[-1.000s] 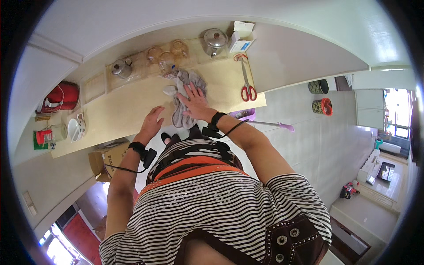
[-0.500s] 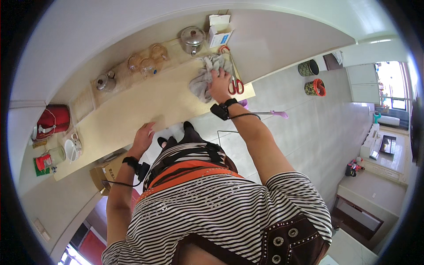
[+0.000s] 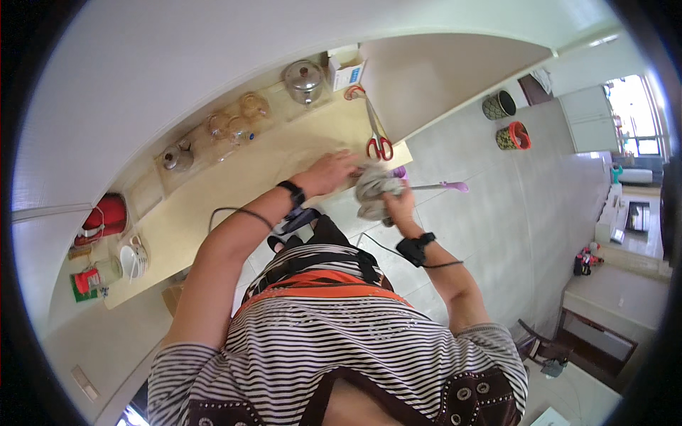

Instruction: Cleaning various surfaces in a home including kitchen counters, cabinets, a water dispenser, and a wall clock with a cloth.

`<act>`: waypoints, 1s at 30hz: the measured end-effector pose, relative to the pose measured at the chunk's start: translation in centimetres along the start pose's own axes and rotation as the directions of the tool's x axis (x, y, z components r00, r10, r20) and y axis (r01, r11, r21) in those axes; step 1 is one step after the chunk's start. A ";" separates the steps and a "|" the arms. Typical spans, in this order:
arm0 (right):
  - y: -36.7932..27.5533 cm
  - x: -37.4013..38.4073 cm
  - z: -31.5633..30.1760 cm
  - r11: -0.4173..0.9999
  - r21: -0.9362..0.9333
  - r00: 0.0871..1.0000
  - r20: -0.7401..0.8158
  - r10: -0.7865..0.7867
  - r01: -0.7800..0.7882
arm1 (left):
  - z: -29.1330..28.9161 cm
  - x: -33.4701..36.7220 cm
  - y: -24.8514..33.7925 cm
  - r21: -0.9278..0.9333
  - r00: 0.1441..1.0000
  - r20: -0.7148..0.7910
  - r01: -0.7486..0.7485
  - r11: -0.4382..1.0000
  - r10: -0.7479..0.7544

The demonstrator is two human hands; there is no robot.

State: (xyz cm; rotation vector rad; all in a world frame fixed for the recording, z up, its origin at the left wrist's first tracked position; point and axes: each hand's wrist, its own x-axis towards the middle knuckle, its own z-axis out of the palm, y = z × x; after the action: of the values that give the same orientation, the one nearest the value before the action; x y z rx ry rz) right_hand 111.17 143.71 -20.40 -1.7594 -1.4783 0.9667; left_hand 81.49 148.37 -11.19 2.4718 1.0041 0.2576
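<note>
A crumpled grey cloth hangs just past the front edge of the pale yellow shelf board, with my right hand closed on its right side. My left hand is over the board's front edge, left of the cloth. Its fingers are stretched toward the cloth and blurred; whether they touch it I cannot tell. Beyond my hands, scissors with red handles lie at the board's right end. An orange-red handle lies farther back, near the white box.
Along the back stand a lidded pot, amber glassware and a small metal pot. At the left are a white mug, a glass jar and a red bag. A purple-handled stick and two bins are at right.
My right hand has drawn the cloth off the board toward me and past the front edge. My left hand has moved right and away from me, close to the cloth.
</note>
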 end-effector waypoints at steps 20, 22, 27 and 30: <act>-10.0 4.0 -2.0 0.892 0.443 0.941 0.254 -0.225 0.093 | 11.5 -2.0 -1.6 -0.190 0.899 -0.346 0.214 0.958 -0.269; -7.3 6.4 1.9 0.791 -0.049 0.704 0.491 -0.512 0.609 | 7.7 -4.2 -1.9 -0.266 0.882 -0.269 0.318 0.910 -0.387; -9.7 4.0 12.1 0.320 -0.350 0.460 0.794 -0.396 0.880 | 8.0 -15.1 -1.2 -0.268 0.723 -0.283 0.571 0.776 -0.630; -9.9 4.2 14.9 0.361 -0.183 0.337 0.838 -0.429 0.915 | 9.6 -21.4 1.7 -0.375 0.570 -0.344 0.645 0.666 -0.746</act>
State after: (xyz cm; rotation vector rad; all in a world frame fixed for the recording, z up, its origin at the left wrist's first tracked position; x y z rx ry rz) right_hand 93.77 149.65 -20.54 -0.7042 -3.0614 0.5658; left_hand 70.42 129.08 -18.86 1.6375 1.9708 0.6764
